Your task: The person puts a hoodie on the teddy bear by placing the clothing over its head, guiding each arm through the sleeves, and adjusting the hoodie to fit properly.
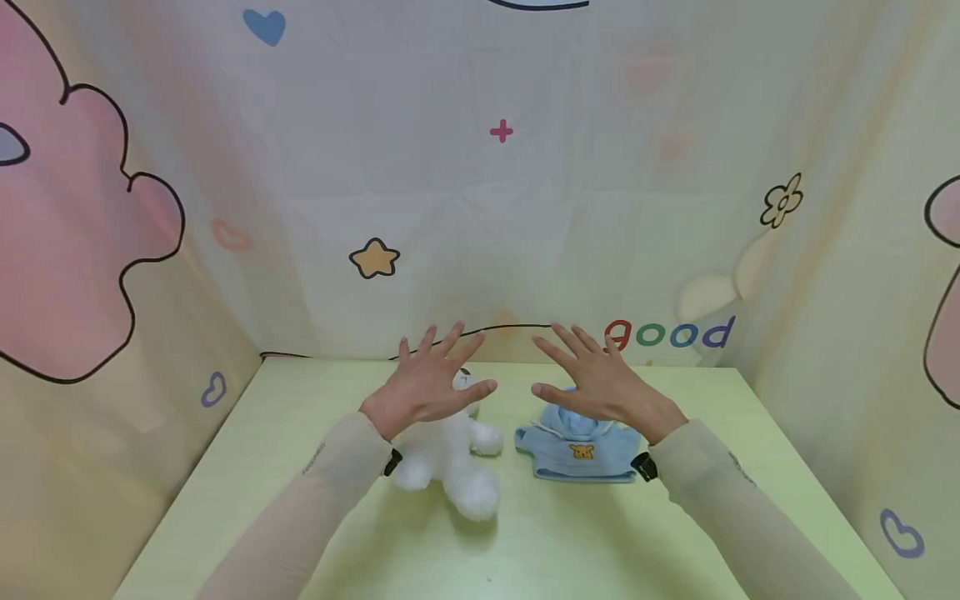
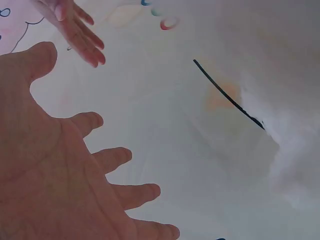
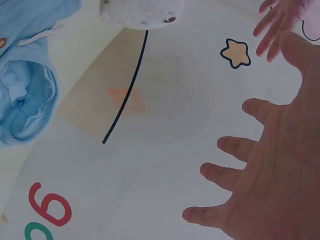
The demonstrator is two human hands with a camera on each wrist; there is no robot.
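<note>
Currently pre-contact, by my read: both hands up over the counter [image 1: 300, 417], fingers spread, holding nothing. Left hand [image 1: 429, 387] hangs in front of the white plush toy [image 1: 474, 492], hiding part of its head and body; right hand [image 1: 600, 379] overlaps the hood end of the light-blue hoodie [image 1: 585, 463]. Toy sits left, hoodie just to its right, flat on the counter, small gap between. Can't tell if toy is lying or propped. Next move likely calls for lowering the hands and taking hold of toy or hoodie; hoodie looks soft, so a loose grip may bunch it.

Views: head gives the full layout, but only the backs of the hands. Wrist views give the palms, both bare. Right wrist also shows the hollow inside of the hood [image 3: 30, 95], mostly covered in head. Left wrist has no hoodie, just a blurry white patch at right, probably toy.
</note>
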